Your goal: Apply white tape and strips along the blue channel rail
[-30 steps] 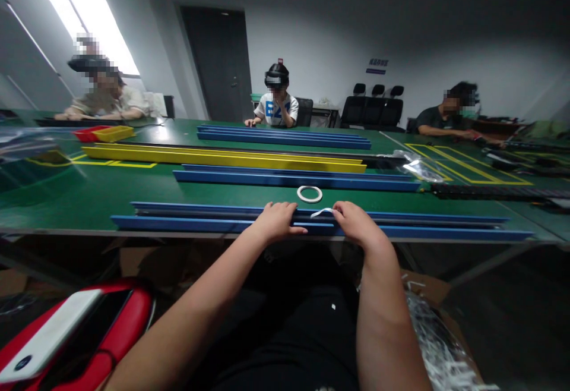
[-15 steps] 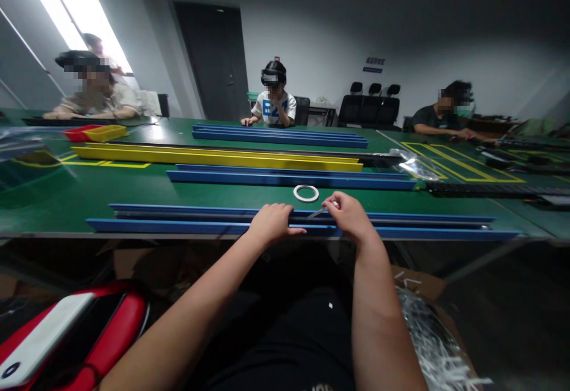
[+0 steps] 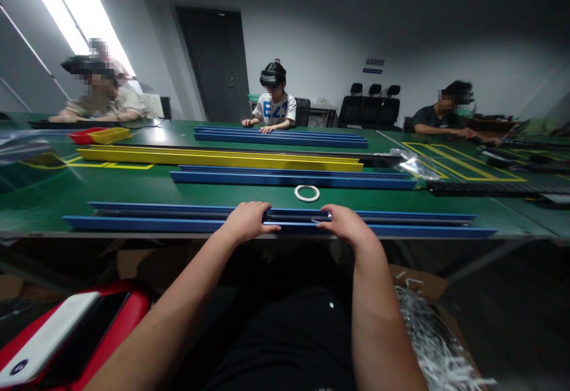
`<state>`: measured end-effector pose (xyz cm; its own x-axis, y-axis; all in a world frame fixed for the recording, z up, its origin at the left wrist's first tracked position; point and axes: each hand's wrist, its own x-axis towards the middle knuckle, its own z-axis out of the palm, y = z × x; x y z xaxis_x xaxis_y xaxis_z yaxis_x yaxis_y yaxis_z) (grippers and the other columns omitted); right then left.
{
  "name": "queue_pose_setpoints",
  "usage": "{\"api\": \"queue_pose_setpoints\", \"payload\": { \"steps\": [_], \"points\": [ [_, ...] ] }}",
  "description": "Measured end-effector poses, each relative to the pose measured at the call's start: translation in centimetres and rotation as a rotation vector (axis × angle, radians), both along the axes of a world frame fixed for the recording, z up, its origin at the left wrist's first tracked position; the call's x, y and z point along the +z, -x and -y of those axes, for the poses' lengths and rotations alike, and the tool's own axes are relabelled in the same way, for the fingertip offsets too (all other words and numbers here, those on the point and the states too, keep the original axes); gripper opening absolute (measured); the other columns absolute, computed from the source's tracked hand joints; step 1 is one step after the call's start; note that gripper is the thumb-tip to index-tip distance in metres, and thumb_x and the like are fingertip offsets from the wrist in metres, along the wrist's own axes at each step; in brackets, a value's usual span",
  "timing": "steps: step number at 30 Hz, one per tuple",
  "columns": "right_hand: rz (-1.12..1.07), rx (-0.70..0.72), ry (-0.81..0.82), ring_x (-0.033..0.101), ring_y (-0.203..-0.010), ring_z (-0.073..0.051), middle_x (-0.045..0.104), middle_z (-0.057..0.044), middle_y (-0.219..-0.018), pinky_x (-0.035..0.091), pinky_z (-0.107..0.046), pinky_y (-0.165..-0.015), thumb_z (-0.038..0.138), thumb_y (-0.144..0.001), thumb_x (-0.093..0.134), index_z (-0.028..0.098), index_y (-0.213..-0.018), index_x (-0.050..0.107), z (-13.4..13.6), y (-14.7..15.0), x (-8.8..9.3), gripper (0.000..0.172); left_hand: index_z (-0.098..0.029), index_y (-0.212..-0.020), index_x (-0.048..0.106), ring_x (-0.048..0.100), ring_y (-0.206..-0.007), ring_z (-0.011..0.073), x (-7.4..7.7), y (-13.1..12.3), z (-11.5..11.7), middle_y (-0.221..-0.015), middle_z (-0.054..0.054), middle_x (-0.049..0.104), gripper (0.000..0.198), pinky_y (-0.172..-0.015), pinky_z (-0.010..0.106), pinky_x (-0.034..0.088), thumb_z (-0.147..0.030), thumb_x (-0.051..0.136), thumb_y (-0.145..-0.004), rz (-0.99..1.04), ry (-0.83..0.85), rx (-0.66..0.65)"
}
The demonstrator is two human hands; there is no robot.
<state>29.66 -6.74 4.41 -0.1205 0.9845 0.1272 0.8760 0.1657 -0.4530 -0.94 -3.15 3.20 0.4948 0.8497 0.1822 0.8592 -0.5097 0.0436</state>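
A long blue channel rail (image 3: 146, 223) with a dark strip (image 3: 294, 217) along its inside lies across the near edge of the table. My left hand (image 3: 246, 222) is closed over the rail left of centre, fingers on the far wall and thumb along the near one. Right of it, my right hand (image 3: 347, 223) grips across the same rail. Within its grasp shows a small pale, shiny piece (image 3: 330, 217); its kind is unclear. Just beyond the rail lies a thin white ring (image 3: 307, 194), like a narrow roll of tape.
Further back are another blue rail (image 3: 289, 179), a yellow rail (image 3: 222, 159) and stacked blue rails (image 3: 280, 136). Red (image 3: 86, 136) and yellow trays (image 3: 111, 135) stand left. A carton of white strips (image 3: 434, 337) is below right, a red seat (image 3: 120, 325) below left. Several people sit around.
The near rail has slid left, and my left hand has moved left with it. My right hand has come down from above the rail onto it, with the pale piece lowered too.
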Motion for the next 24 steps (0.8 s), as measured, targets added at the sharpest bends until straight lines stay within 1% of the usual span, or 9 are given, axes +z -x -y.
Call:
{"api": "queue_pose_setpoints", "payload": {
  "steps": [2,4,6,9,12,14,17,20,24],
  "points": [
    [0.071,-0.007,0.048,0.064,-0.091,-0.021,0.071,-0.007,-0.102,0.044,-0.027,-0.076,0.041,-0.072,0.076,0.023,-0.11,0.069,-0.1,0.2,-0.1,0.042,-0.024,-0.126,0.056,0.06,-0.113,0.0311,0.2,-0.6,0.1,-0.121,0.012,0.066,0.073,-0.096,0.04,0.042,-0.076,0.052,-0.075,-0.014,0.024,0.007],
    [0.106,-0.008,0.079,0.064,-0.085,-0.019,0.072,-0.005,-0.095,0.042,-0.026,-0.07,0.04,-0.075,0.074,0.025,-0.103,0.071,0.0,0.4,0.1,0.033,-0.025,-0.129,0.054,0.058,-0.115,0.031,0.5,-1.6,0.3,-0.123,0.012,0.065,0.072,-0.098,0.041,0.04,-0.074,0.053,-0.076,-0.016,0.041,0.003],
    [0.129,-0.002,0.098,0.063,-0.078,-0.017,0.072,-0.003,-0.086,0.039,-0.025,-0.064,0.036,-0.077,0.072,0.026,-0.094,0.073,0.3,0.6,0.5,0.021,-0.026,-0.131,0.052,0.057,-0.116,0.0304,0.6,-3.3,0.6,-0.125,0.012,0.063,0.071,-0.099,0.042,0.039,-0.073,0.053,-0.077,0.0,0.045,-0.033],
    [0.154,0.01,0.092,0.062,-0.075,-0.016,0.071,-0.002,-0.081,0.036,-0.024,-0.062,0.032,-0.079,0.07,0.026,-0.085,0.072,0.7,0.7,1.0,0.009,-0.025,-0.132,0.049,0.057,-0.116,0.0305,0.5,-6.6,1.0,-0.124,0.013,0.063,0.074,-0.098,0.043,0.039,-0.075,0.051,-0.077,0.023,0.027,-0.12],
    [0.154,-0.006,0.073,0.06,-0.074,-0.015,0.071,-0.002,-0.082,0.034,-0.024,-0.061,0.029,-0.081,0.067,0.024,-0.083,0.07,0.8,0.4,1.0,0.007,-0.021,-0.127,0.052,0.058,-0.112,0.0331,0.1,-9.8,1.2,-0.119,0.016,0.064,0.078,-0.095,0.045,0.04,-0.079,0.05,-0.074,0.009,0.007,-0.128],
    [0.146,-0.026,0.059,0.059,-0.074,-0.015,0.071,-0.003,-0.083,0.033,-0.024,-0.061,0.029,-0.083,0.065,0.022,-0.086,0.069,0.8,0.2,1.0,0.008,-0.02,-0.121,0.055,0.06,-0.108,0.0339,-0.1,-11.1,1.3,-0.114,0.016,0.065,0.076,-0.092,0.046,0.041,-0.08,0.047,-0.075,0.005,-0.011,-0.097],
    [0.128,-0.039,0.028,0.058,-0.077,-0.015,0.07,-0.006,-0.088,0.032,-0.024,-0.063,0.029,-0.087,0.06,0.021,-0.089,0.067,0.8,-0.1,1.0,0.011,-0.019,-0.115,0.057,0.062,-0.103,0.0326,-0.4,-11.4,1.4,-0.108,0.015,0.067,0.071,-0.088,0.043,0.043,-0.078,0.044,-0.079,0.013,-0.051,-0.078],
    [0.099,-0.058,-0.01,0.056,-0.074,-0.015,0.068,-0.006,-0.087,0.031,-0.025,-0.063,0.03,-0.091,0.051,0.019,-0.09,0.063,0.8,-0.1,1.3,0.016,-0.02,-0.115,0.057,0.062,-0.102,0.0311,-0.5,-10.6,1.6,-0.105,0.014,0.067,0.068,-0.088,0.041,0.043,-0.076,0.045,-0.08,0.021,-0.093,-0.087],
    [0.109,-0.076,-0.057,0.05,-0.069,-0.014,0.062,-0.004,-0.081,0.028,-0.026,-0.061,0.034,-0.093,0.048,0.019,-0.082,0.058,0.6,0.0,1.4,0.021,-0.02,-0.115,0.058,0.062,-0.103,0.0302,-0.3,-9.1,1.7,-0.105,0.013,0.067,0.067,-0.088,0.04,0.042,-0.076,0.047,-0.079,0.016,-0.099,-0.083]
  ]
}}
